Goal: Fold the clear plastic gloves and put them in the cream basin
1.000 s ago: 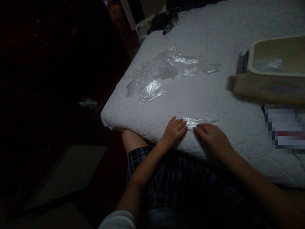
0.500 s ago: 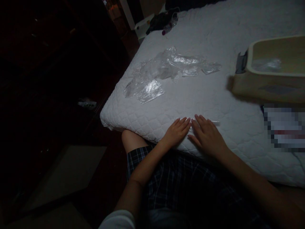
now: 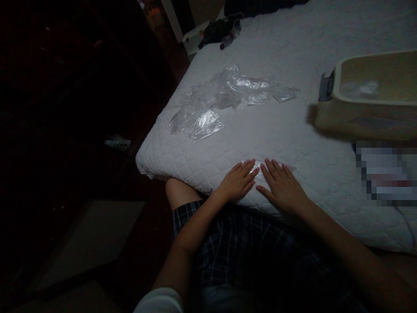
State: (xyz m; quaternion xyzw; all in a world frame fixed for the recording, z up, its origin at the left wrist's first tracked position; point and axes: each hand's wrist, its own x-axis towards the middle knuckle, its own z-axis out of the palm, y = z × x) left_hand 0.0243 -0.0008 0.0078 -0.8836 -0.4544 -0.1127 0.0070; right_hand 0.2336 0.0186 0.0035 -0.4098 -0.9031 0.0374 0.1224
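Both palms face down near the front edge of a white quilted bed (image 3: 195,161). My left hand (image 3: 239,180) lies with its fingers spread on a small piece of clear plastic (image 3: 258,170). Beside it, my right hand (image 3: 282,184) presses flat on the same plastic, fingers apart and thumb stretched toward the left hand. Most of that plastic is hidden under the hands. Further back lie several crumpled clear plastic bags (image 3: 205,124), which neither hand touches.
A beige bin (image 3: 365,117) on its side, with clear plastic inside, is at the right. Below it is a blurred-out item (image 3: 387,174). A bottle (image 3: 228,40) and dark cloth (image 3: 215,32) lie at the far corner. My knee (image 3: 180,191) touches the bed's front edge.
The fingers of both hands have spread a little wider over the plastic. Its raised edge by the right hand now looks flatter.
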